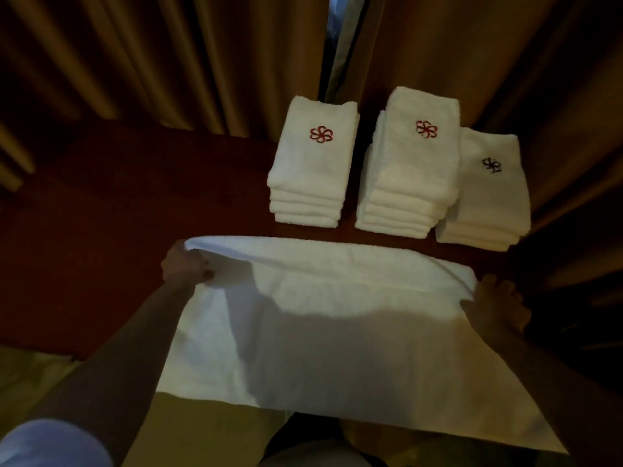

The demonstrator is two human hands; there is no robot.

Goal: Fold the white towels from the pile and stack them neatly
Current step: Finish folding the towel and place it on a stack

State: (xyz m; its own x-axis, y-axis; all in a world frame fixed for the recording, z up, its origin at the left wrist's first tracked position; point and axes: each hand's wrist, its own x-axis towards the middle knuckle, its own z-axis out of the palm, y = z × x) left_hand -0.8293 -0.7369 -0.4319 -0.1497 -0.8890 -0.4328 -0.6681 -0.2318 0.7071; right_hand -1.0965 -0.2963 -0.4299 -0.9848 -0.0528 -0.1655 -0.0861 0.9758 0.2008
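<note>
We hold the big towel (337, 318) spread left to right in front of us. Our left hand (185, 264) pinches its far left corner, our right hand (495, 308) its far right corner. The three folded stacks (408, 163) sit just beyond.

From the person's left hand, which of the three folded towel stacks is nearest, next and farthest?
Measured from the left hand in the head view:
1. Red-logo stack on the left, nearest, just beyond the hand.
2. Tall red-logo stack in the middle, the highest one.
3. Dark-logo stack on the right, farthest, beside the curtain.
</note>
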